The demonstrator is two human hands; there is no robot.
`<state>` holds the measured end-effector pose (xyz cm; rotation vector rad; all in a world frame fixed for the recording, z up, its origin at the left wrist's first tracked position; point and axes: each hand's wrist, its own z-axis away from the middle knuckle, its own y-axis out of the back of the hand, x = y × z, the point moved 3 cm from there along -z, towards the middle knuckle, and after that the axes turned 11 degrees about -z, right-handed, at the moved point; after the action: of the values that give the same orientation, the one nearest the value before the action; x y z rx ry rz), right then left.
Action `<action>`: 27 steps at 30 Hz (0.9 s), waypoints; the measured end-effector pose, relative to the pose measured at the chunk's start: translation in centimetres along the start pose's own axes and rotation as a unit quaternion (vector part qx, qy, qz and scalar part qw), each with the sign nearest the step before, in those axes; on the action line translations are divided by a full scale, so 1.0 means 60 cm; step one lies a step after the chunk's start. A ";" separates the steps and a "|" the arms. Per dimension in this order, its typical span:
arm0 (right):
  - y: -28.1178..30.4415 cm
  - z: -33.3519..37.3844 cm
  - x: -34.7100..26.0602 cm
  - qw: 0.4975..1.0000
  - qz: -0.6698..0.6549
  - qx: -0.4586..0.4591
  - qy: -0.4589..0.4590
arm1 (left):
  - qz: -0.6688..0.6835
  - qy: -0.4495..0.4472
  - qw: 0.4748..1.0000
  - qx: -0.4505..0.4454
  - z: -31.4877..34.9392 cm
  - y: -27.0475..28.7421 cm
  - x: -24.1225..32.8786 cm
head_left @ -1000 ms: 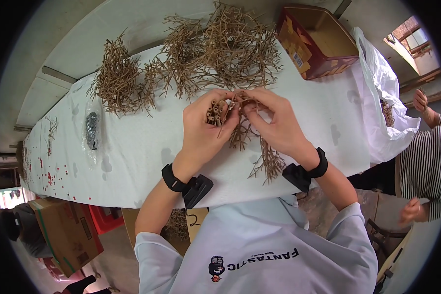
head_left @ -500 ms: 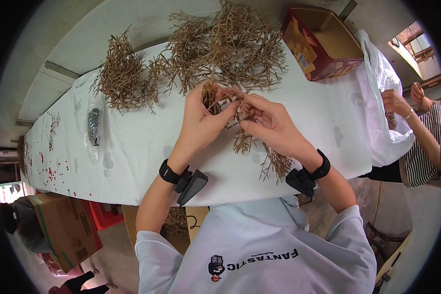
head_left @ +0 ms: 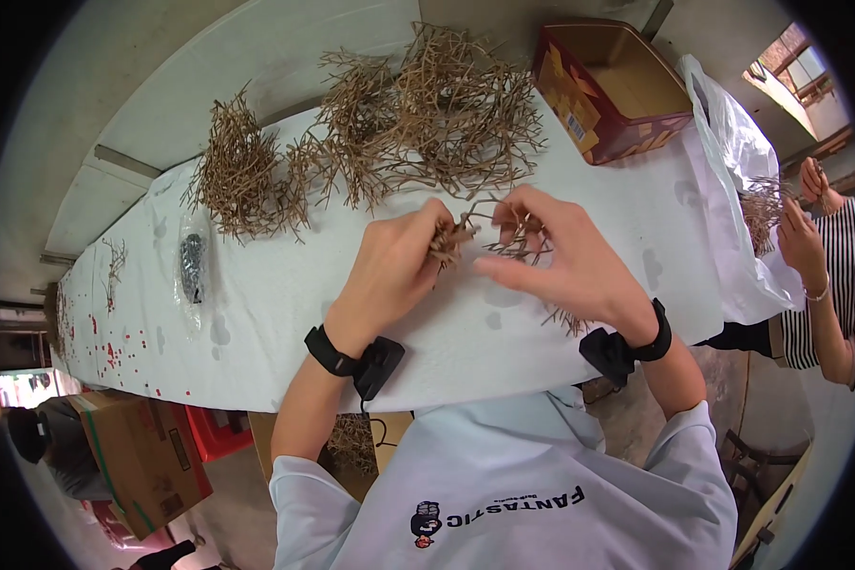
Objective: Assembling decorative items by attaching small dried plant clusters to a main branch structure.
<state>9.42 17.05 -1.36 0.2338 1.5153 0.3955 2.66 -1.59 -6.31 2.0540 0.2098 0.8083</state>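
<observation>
My left hand [head_left: 394,266] is closed around a small bunch of dried brown twigs [head_left: 448,241], whose ends stick out past the thumb and fingertips. Facing it, my right hand [head_left: 579,249] has its fingers curled over more twigs [head_left: 525,245], with the thumb held apart from them. A thin twig spans the gap between both hands. Under my right hand, a few branched twig tips [head_left: 567,321] show against the white cloth. Beyond my hands lies a wide tangled heap of the same twigs [head_left: 446,114], with a denser bundle [head_left: 242,176] to its left.
A dark red box [head_left: 598,104] stands at the far right of the white-covered table [head_left: 484,370]. Beside it, a co-worker's hands [head_left: 803,242] handle twigs by a clear plastic bag [head_left: 722,209]. Leftward lie a plastic-wrapped black item [head_left: 193,269] and scattered red bits [head_left: 114,353].
My hands have moved apart, and the right thumb has spread from its fingers. The twigs hanging below my hands are now mostly hidden. At the right, the co-worker's hand has shifted lower.
</observation>
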 end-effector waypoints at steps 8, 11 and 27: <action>-0.027 -0.002 0.012 0.985 -0.137 -0.087 -0.059 | -0.162 -0.133 0.977 0.029 0.001 0.021 0.030; -0.039 -0.002 0.024 0.956 -0.259 -0.135 -0.038 | -0.176 -0.151 0.972 0.032 0.015 0.024 0.022; -0.040 -0.009 0.047 0.960 -0.226 -0.130 -0.104 | -0.188 -0.178 0.964 0.056 0.033 0.018 0.028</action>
<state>9.15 15.89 -4.91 -0.2710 1.2477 0.1916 5.03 -2.85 -5.45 2.1328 0.4345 0.1936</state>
